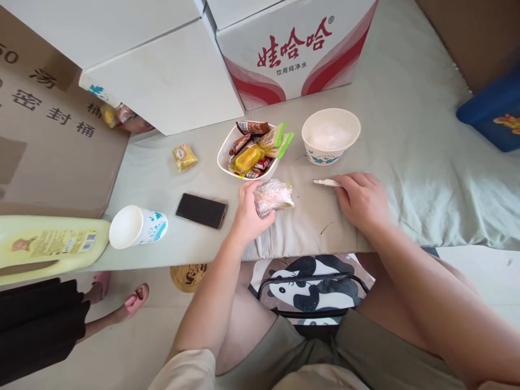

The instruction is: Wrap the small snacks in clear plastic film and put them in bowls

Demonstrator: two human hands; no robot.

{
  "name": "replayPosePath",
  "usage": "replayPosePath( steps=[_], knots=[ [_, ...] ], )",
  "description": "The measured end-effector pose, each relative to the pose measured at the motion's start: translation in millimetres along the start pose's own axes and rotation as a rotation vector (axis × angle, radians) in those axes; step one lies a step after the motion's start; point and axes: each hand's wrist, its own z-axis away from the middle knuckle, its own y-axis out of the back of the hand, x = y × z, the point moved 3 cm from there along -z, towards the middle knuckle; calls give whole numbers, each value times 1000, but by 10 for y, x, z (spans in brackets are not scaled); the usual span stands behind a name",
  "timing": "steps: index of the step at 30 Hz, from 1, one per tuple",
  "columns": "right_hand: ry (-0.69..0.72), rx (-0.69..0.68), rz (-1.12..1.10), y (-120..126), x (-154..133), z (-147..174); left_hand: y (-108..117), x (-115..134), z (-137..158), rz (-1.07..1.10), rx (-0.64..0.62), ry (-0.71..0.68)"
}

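My left hand (pixel 247 218) grips a small bundle wrapped in clear plastic film (pixel 273 197), resting on the cloth-covered surface; its contents are hard to make out. In my right hand (pixel 364 202) is a slim white utility knife (pixel 326 182), its tip pointing left toward the bundle without touching it. Just behind the bundle stands a white bowl (pixel 226 162) filled with packaged snacks (pixel 248 158), in brown, yellow and green wrappers. Beyond my right hand is a round paper bowl (pixel 325 157) with a blue leaf print and something whitish inside.
A phone (pixel 202 210), a yellow-wrapped snack (pixel 184 157), a tipped paper cup (pixel 140 226) and a big pale-yellow bottle (pixel 52 244) lie to the left. White cartons (pixel 170 76) and a red-printed box (pixel 292 59) line the back. A person's sandalled foot (pixel 136 300) shows lower left.
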Motion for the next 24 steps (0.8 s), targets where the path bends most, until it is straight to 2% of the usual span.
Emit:
replayPosePath(
  steps=[3,8,13,16,20,24],
  knots=[
    [74,42,-94,54,-153,49,-6,23,22,82,1,16],
    [320,87,-299,102,-469,178,-37,98,42,163,-15,37],
    [269,-9,-290,95,-543,171,-65,207,23,152,-46,-8],
    [283,-52,-297,105,-565,144,-74,257,12,129,-63,-24],
    [320,-66,-318,102,-586,147,-76,294,12,91,-78,-16],
    [304,-68,-314,91,-593,155,-60,340,18,96,-56,-72]
  ],
)
